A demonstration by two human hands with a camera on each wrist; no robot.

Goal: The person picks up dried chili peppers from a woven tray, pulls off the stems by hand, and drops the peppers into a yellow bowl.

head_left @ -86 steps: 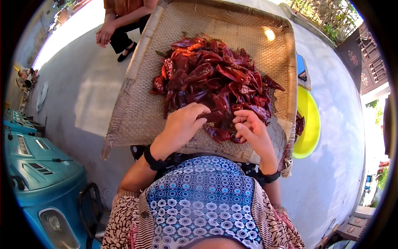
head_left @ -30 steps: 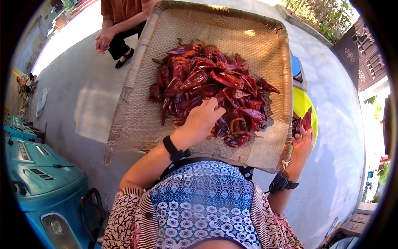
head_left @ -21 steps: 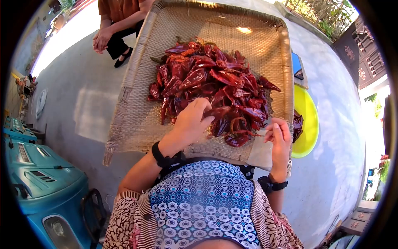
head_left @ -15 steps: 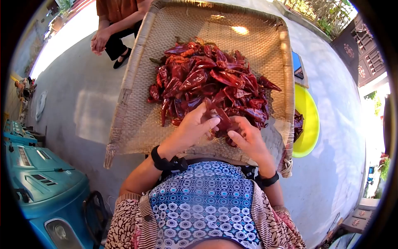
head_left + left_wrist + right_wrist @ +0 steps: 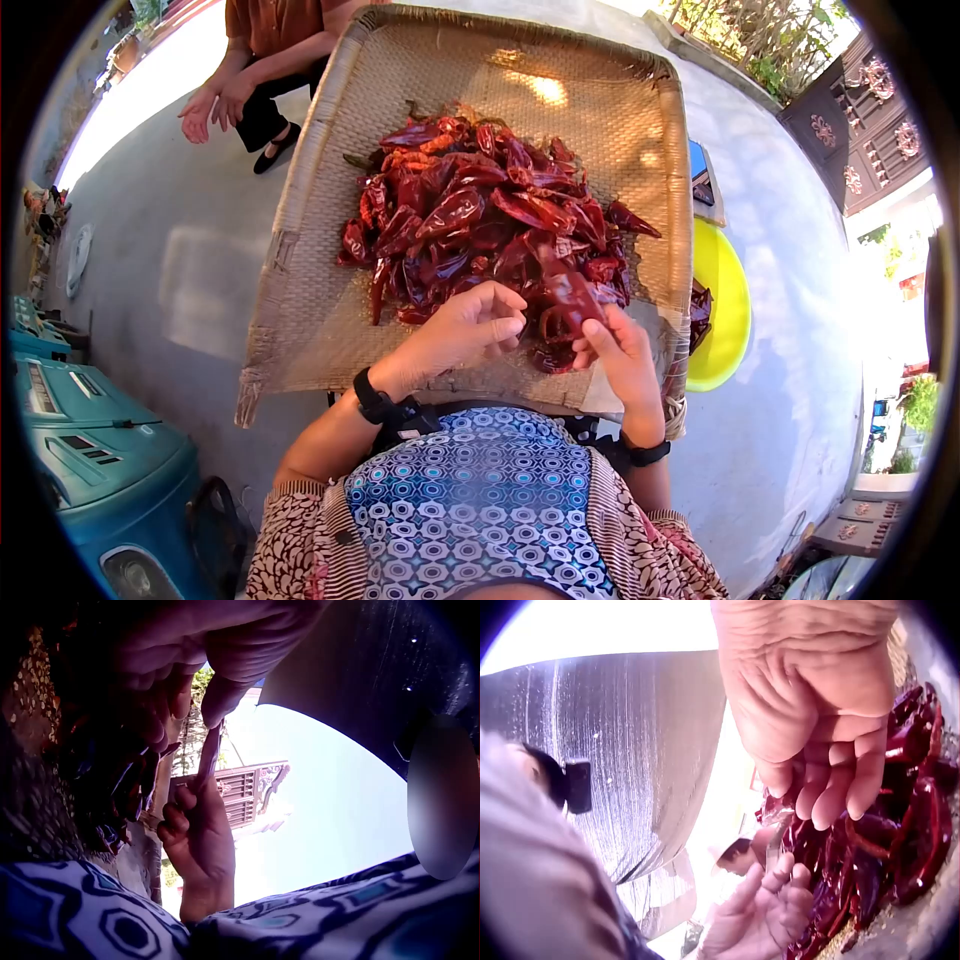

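A heap of glossy dark red dried peppers (image 5: 480, 205) lies on a woven tray (image 5: 300, 330). My right hand (image 5: 625, 360) pinches one pepper (image 5: 573, 298) between thumb and fingers at the heap's near side. Just left of it is my left hand (image 5: 450, 335), its fingers loosely bent and apparently holding nothing. In the left wrist view, the narrow pepper (image 5: 211, 754) rises from my right hand (image 5: 201, 840) to near my left thumb. The right wrist view shows my right hand (image 5: 814, 697) above my left hand (image 5: 761, 919), whose fingers are spread.
Beyond the tray's right edge sits a yellow basin (image 5: 725, 310) with some dark red peppers (image 5: 700, 310). A blue-screened device (image 5: 702, 170) lies above it. Another person (image 5: 270, 50) is at the upper left; a teal vehicle (image 5: 110, 430) stands at lower left.
Half a second ago both hands were on a pepper; now my right hand alone holds it, and my left has let go. Earlier my right hand was over the basin with a pepper.
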